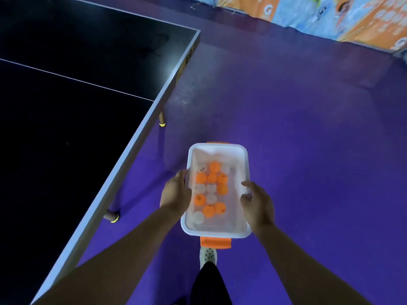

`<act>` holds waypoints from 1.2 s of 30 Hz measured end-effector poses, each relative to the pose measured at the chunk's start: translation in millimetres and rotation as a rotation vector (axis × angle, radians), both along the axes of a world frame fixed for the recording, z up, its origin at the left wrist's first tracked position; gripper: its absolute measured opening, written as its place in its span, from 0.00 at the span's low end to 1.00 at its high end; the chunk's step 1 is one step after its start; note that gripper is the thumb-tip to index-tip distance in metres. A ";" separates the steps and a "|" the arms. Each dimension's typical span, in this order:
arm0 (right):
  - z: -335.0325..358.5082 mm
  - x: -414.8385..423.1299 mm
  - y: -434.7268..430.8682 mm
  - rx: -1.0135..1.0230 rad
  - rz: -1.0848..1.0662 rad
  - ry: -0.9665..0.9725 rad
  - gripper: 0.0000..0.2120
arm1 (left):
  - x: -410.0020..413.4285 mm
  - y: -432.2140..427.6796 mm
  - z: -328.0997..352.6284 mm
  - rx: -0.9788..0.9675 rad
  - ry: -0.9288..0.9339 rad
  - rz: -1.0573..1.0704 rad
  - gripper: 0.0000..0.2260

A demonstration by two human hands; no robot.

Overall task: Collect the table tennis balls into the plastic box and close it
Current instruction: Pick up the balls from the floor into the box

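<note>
A clear plastic box [217, 147] with a white rim and orange latches at both short ends hangs in the air over the purple floor, held between my two hands. Inside lie several orange and white table tennis balls [211, 190]. My left hand [176, 191] grips the box's left long side. My right hand [257, 202] holds the right long side, fingers curled over the rim. No lid sits on the box.
The dark table tennis table [77, 111] fills the left, its grey edge running diagonally close to my left arm. Purple floor [297, 128] spreads to the right. Colourful barrier boards [330, 16] line the far wall. My foot [208, 257] shows below the box.
</note>
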State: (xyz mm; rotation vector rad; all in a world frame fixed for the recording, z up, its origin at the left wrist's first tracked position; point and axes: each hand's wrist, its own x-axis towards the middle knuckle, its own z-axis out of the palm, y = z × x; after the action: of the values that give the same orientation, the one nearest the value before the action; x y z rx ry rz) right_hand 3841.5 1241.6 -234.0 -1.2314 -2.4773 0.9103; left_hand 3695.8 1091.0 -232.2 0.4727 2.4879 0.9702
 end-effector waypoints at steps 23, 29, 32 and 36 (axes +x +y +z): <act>48.2 274.3 -229.1 -0.106 -0.005 -0.170 0.23 | 296.4 -237.4 28.5 -0.019 0.062 0.028 0.23; 57.6 357.7 -286.5 -0.072 0.083 -0.207 0.22 | 395.5 -306.5 32.8 -0.037 0.012 0.131 0.18; 63.0 380.3 -315.2 -0.041 0.157 -0.251 0.23 | 430.9 -346.0 37.7 -0.022 -0.030 0.213 0.17; 67.5 386.1 -363.0 -0.047 0.271 -0.229 0.23 | 457.7 -403.0 51.2 0.000 -0.029 0.339 0.18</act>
State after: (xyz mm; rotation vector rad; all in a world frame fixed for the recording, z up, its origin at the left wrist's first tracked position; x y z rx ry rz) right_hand 4227.6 878.6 -166.4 -1.0846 -2.8732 0.9421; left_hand 4153.5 688.1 -181.1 0.0329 2.5908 1.0914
